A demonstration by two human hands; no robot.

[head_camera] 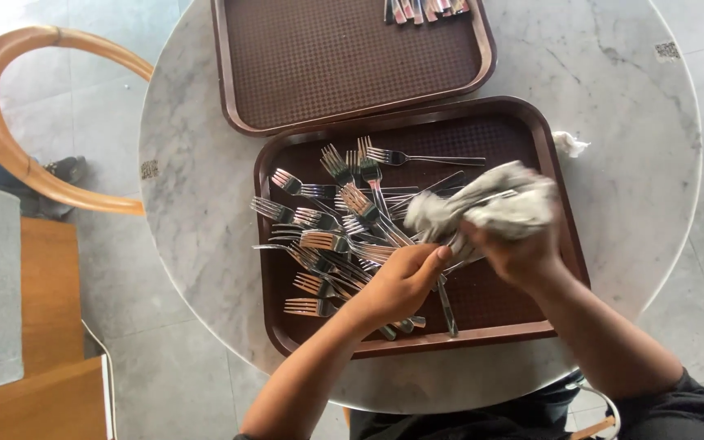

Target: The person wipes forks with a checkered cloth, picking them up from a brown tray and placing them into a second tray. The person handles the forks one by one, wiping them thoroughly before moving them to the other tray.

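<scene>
Brown plastic, the near serving tray (523,330) lies on the round white marble worktop (197,204) and carries a loose heap of steel forks (327,232), tines mostly pointing left and handles crossing toward the middle. The left hand (397,285) reaches into the heap with its fingers closed around a fork handle, though which one is hard to tell among the crossed handles. The right hand (523,253) is closed on a crumpled grey cloth (490,208), and a fork handle seems to run into the folds; the hand is blurred, so the exact hold is unclear.

The forks overlap so thickly that pulling one out could, in my judgement, drag its neighbours along or flick one over the low rim. Tines facing many ways could snag the cloth or prick a finger. One fork (447,305) lies near the front rim, close to the worktop's edge and the person's lap, so a nudge from a wrist could send it off.

A second brown tray (352,61) sits just behind, nearly touching the first, bare except for a few pieces of cutlery (425,10) at its far edge. Open marble lies to the left and right, with a small white crumpled scrap (569,144) just beside the near tray's right rim. A curved wooden chair back (10,138) stands well apart at left.
</scene>
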